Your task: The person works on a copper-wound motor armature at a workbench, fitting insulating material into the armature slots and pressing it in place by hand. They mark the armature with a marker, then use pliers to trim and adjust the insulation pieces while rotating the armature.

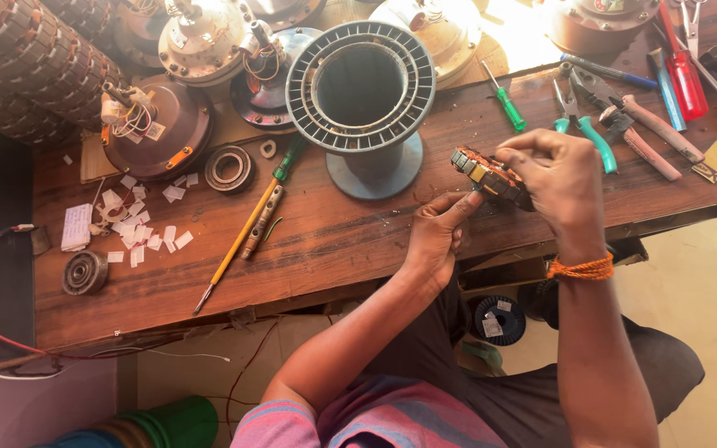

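Note:
Both my hands hold a small round motor stator (485,174) with copper windings, just above the front part of the wooden workbench (325,241). My left hand (435,236) supports it from below with the fingertips. My right hand (556,178) grips its right side from above, fingers curled over the windings. An orange thread band circles my right wrist. Much of the stator is hidden under my right hand.
A grey ribbed fan hub (363,91) stands behind the stator. Left of it lie a green-handled long screwdriver (246,228), a bearing ring (229,168), brown motor housings (155,124) and paper scraps (139,236). Pliers (582,124), screwdrivers and cutters lie at right. A wire spool (498,319) sits below the bench.

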Available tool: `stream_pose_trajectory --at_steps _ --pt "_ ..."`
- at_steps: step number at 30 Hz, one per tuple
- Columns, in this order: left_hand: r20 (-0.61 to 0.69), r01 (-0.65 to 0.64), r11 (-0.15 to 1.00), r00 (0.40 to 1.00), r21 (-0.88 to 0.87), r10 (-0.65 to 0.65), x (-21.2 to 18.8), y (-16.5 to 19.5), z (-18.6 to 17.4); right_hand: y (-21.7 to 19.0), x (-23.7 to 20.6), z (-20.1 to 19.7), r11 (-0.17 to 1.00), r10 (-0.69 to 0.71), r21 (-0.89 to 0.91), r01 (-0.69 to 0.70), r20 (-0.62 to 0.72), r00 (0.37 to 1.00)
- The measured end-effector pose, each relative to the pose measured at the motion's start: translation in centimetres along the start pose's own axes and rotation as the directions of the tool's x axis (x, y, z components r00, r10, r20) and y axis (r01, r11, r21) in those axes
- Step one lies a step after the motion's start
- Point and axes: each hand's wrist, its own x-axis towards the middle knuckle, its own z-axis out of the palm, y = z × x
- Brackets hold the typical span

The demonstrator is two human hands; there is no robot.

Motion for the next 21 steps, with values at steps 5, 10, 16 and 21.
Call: stream_pose_trajectory --at_steps 5,10,16,21 --pt "-0.013 -0.047 0.988 0.999 0.150 0.050 0.1 0.2 0.6 0.7 -2.4 -2.1 0.989 0.145 -0.024 -0.146 -0.052 0.988" --pt "-0.004 -0.235 0.898 0.967 0.372 0.254 0.1 0.1 1.4 -1.1 -6.1 -3.3 0.994 -0.018 -0.105 0.014 -0.030 0.999" --pt "-0.016 -0.346 0.825 0.919 0.447 0.395 0.0 -0.3 2.3 -2.7 -9.0 0.0 0.938 -0.216 -0.295 0.183 -0.082 0.973" --pt "0.012 -0.305 0.869 0.945 0.390 0.326 0.1 -0.1 1.9 -1.9 -8.5 0.5 0.929 -0.286 -0.280 0.240 -0.137 0.948"
